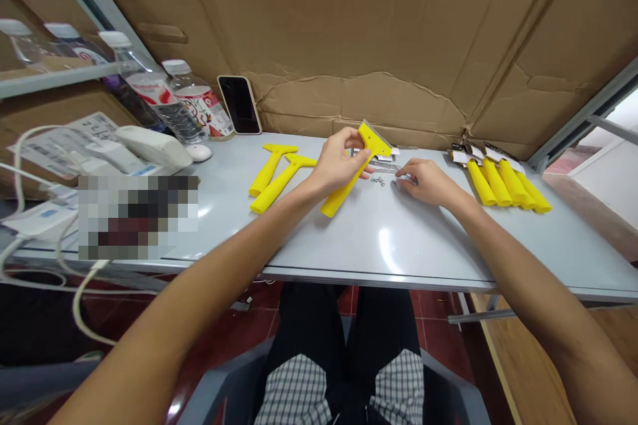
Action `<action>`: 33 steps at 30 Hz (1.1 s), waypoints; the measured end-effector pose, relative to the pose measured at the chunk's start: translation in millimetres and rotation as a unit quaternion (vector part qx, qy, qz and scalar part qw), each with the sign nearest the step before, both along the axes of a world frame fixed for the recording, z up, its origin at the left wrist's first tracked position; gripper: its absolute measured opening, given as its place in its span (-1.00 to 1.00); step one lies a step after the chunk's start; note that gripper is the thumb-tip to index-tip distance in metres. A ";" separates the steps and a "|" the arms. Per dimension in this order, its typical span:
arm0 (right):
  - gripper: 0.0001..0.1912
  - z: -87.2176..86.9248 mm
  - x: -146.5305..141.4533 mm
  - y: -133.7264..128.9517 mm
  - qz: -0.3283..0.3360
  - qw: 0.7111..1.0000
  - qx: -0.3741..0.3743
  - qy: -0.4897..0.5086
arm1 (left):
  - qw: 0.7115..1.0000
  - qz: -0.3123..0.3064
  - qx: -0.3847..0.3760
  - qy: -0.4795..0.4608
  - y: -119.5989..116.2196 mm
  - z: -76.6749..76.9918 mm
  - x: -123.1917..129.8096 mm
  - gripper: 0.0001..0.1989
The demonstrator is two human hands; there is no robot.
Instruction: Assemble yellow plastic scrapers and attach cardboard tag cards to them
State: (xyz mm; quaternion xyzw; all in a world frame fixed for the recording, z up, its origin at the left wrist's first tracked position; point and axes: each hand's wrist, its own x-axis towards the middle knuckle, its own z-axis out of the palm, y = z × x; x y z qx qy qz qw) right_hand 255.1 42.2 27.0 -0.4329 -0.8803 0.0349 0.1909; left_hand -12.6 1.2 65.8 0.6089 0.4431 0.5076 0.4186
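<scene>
My left hand (335,163) grips a yellow scraper (345,187), its head tilted up and to the right with a metal blade along the edge. Just right of it, a small pile of screws (379,181) lies on the grey table. Beside the pile, my right hand (423,180) is low over the tabletop with fingers curled together; whatever may be between the fingertips is too small to make out. Two more yellow scraper handles (274,191) lie left of my left hand. Behind the screws are flat clear and white pieces (386,163), partly hidden.
Several yellow scrapers (498,182) with black and white covered heads lie in a row at the right. A phone (240,105) leans on the cardboard wall (359,33). Bottles (199,101), a white mouse (200,153), cables and a power strip (47,216) crowd the left.
</scene>
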 end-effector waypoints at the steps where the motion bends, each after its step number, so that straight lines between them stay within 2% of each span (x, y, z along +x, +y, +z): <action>1: -0.72 -1.4 0.6 0.9 -0.002 1.000 -0.013 -0.016 | 1.000 -0.001 -0.011 -0.022 0.3 1.4 0.2 -0.79; 6: -0.64 -0.7 -1.0 1.3 -0.016 0.997 -0.050 -0.051 | 0.995 -0.001 -0.058 -0.083 1.8 4.6 0.6 -0.81; 12: -0.66 2.7 -8.8 -5.7 -0.016 0.997 -0.050 -0.056 | 0.992 -0.007 -0.094 -0.087 1.5 3.7 1.7 -0.81; 15: -0.62 -0.4 -9.9 -6.8 -0.002 0.998 -0.040 -0.040 | 0.992 -0.008 -0.094 -0.088 1.9 3.5 2.0 -0.81; 20: -0.71 -6.9 -7.7 -3.8 0.007 0.999 -0.035 -0.025 | 0.992 -0.009 -0.093 -0.087 1.4 4.1 2.3 -0.85; 27: -0.77 -4.7 -10.3 -5.4 0.008 0.999 -0.033 -0.027 | 0.993 -0.007 -0.080 -0.087 8.0 -3.0 0.3 -0.82; 33: -0.64 -5.0 -13.3 -7.1 0.015 0.999 -0.044 -0.018 | 0.993 -0.002 -0.081 -0.082 7.9 -4.0 1.1 -0.83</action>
